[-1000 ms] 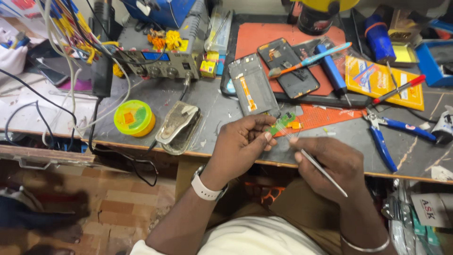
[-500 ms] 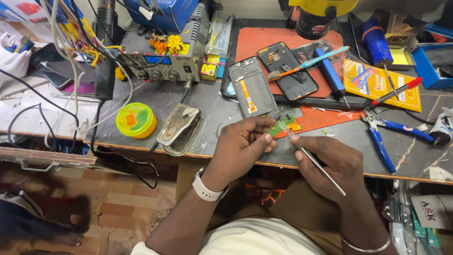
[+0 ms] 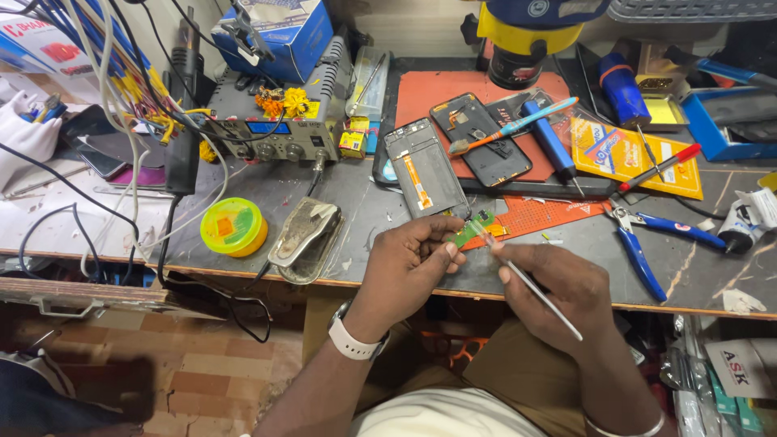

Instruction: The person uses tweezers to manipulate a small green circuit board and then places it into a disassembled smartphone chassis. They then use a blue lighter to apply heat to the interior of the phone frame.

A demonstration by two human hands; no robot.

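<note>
Left hand [image 3: 413, 263] pinches small green circuit board [image 3: 473, 229] above near desk [image 3: 364, 202] edge. Right hand [image 3: 554, 287] grips thin metal tool [image 3: 530, 285], tip at board. Yellow flat packet [image 3: 627, 154] far right; blue box [image 3: 279, 32] far left.

Pretty cluttered grey surface [image 3: 364, 218] here, scratched up along the front edge. Lying on it: a round yellow tin [image 3: 234, 226], a worn metal stand [image 3: 305, 239], blue-handled pliers [image 3: 643, 239], an orange mat [image 3: 441, 93] and a grey soldering station [image 3: 275, 129] at the back.

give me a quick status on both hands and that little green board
Left hand pinching small green circuit board. Right hand holding thin metal tool, tip at the board. Nothing in the way.
</note>
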